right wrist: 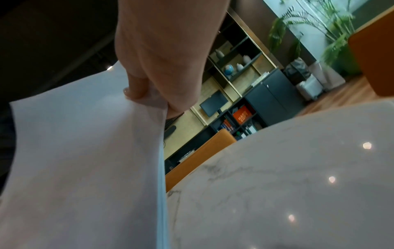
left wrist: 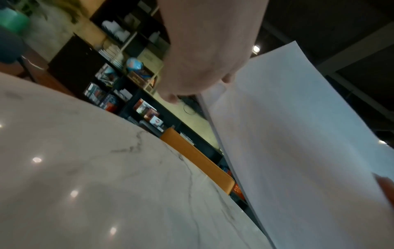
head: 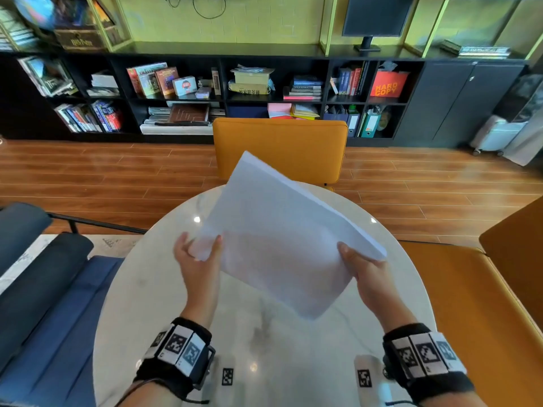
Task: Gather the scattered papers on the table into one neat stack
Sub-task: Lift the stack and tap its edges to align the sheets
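- Papers (head: 276,230) are one bundle, lifted clear of the worktop (head: 264,342) and tilted: far corner high, over the orange chair (head: 279,148), near corner lowest, hanging above the marble.
- Left hand (head: 197,259) takes the near-left corner, thumb on top and fingers underneath. Left wrist view shows the palm over that corner and the sheets' underside; the fingers curl round the corner, so it's a real grip, not a rest.
- Right hand (head: 364,271) pinches the right edge. Right wrist view shows its thumb (right wrist: 136,89) pressed on the top sheet with the edge stack fanned slightly just beside it.
- Why two hands on opposite sides: my read is it keeps the bundle from sagging and lets the sheets be squared up. Both grips sit at the margins, leaving the middle free to flex.
- Why tilted with one corner down: probably setting up to tap an edge on the worktop so the sheets slide flush. Judgement only.
- The right edge looks layered, not flush, so alignment isn't done.
- No loose sheets show on the visible marble; gathering looks complete, with squaring and setting down left.
- Risk: a loose pinch on the fanned edge could let inner sheets slip out during a tap.
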A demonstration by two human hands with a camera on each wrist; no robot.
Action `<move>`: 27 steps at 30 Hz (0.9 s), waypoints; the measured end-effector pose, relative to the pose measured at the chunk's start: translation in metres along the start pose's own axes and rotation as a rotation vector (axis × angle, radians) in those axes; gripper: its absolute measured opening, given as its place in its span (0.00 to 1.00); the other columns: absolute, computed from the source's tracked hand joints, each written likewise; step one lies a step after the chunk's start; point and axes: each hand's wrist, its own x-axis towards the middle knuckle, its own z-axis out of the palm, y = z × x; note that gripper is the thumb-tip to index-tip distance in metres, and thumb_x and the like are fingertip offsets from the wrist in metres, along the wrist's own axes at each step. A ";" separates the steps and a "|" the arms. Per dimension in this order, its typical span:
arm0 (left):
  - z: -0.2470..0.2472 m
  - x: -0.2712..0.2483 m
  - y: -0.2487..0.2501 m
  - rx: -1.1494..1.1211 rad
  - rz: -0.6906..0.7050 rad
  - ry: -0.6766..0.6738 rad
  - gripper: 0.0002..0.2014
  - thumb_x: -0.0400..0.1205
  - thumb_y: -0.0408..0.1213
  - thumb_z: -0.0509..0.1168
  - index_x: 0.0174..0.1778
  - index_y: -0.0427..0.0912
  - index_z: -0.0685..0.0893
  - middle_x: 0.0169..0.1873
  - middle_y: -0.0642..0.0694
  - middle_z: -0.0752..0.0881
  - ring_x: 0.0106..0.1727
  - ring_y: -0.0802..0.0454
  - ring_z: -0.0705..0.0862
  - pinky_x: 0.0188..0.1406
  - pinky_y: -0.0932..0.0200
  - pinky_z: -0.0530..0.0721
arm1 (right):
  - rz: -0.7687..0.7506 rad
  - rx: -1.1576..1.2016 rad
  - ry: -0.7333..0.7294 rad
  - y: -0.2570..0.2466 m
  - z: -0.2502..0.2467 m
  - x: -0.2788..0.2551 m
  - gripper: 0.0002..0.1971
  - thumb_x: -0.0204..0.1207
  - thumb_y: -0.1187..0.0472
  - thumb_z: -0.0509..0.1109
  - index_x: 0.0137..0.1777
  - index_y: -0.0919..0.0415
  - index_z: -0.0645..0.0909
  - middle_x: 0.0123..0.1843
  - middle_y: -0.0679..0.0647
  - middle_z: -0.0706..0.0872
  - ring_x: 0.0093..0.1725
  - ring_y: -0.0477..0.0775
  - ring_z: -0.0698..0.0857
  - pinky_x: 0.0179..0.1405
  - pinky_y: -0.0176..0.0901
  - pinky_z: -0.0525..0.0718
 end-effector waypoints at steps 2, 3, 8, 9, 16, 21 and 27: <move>-0.013 0.009 0.009 0.065 0.140 0.043 0.43 0.73 0.41 0.74 0.80 0.48 0.57 0.78 0.47 0.65 0.77 0.54 0.67 0.78 0.53 0.65 | -0.004 -0.062 -0.017 -0.004 -0.010 0.003 0.07 0.72 0.66 0.75 0.49 0.58 0.89 0.43 0.49 0.93 0.44 0.48 0.91 0.46 0.45 0.86; -0.016 0.014 0.013 0.134 0.201 -0.015 0.43 0.74 0.42 0.74 0.81 0.50 0.56 0.79 0.50 0.64 0.78 0.56 0.65 0.79 0.55 0.61 | -0.008 -0.087 -0.032 -0.005 -0.013 0.005 0.06 0.72 0.67 0.75 0.47 0.57 0.89 0.43 0.50 0.92 0.44 0.49 0.90 0.47 0.47 0.86; -0.014 0.030 0.019 0.246 0.142 -0.468 0.31 0.74 0.42 0.74 0.73 0.54 0.70 0.71 0.55 0.77 0.73 0.58 0.74 0.73 0.57 0.70 | -0.011 -0.220 -0.114 -0.005 -0.015 0.012 0.03 0.71 0.64 0.77 0.43 0.58 0.87 0.40 0.53 0.89 0.43 0.54 0.86 0.45 0.53 0.80; -0.011 0.030 0.018 0.240 0.123 -0.485 0.28 0.75 0.41 0.73 0.70 0.52 0.74 0.68 0.52 0.81 0.70 0.56 0.78 0.72 0.52 0.75 | -0.018 -0.233 -0.129 -0.004 -0.014 0.013 0.03 0.71 0.64 0.77 0.43 0.61 0.86 0.39 0.54 0.87 0.42 0.55 0.84 0.43 0.52 0.79; 0.005 0.003 0.001 0.249 0.265 -0.213 0.16 0.80 0.37 0.67 0.63 0.39 0.78 0.54 0.48 0.85 0.56 0.54 0.84 0.62 0.55 0.80 | -0.144 -0.290 -0.083 0.002 0.005 0.015 0.03 0.72 0.67 0.75 0.41 0.65 0.83 0.36 0.52 0.85 0.34 0.43 0.80 0.33 0.30 0.76; 0.007 -0.008 -0.027 0.212 0.201 -0.158 0.18 0.81 0.34 0.65 0.66 0.34 0.73 0.56 0.45 0.81 0.58 0.53 0.80 0.62 0.61 0.77 | -0.097 -0.278 -0.005 0.027 0.009 0.013 0.08 0.71 0.68 0.76 0.42 0.53 0.84 0.34 0.41 0.88 0.35 0.36 0.83 0.37 0.29 0.79; -0.003 -0.002 -0.065 0.297 -0.012 -0.270 0.22 0.84 0.36 0.59 0.73 0.33 0.67 0.63 0.39 0.81 0.68 0.42 0.80 0.72 0.44 0.75 | 0.147 -0.296 0.076 0.061 0.009 0.009 0.05 0.72 0.65 0.76 0.44 0.55 0.85 0.38 0.49 0.88 0.43 0.55 0.87 0.37 0.36 0.82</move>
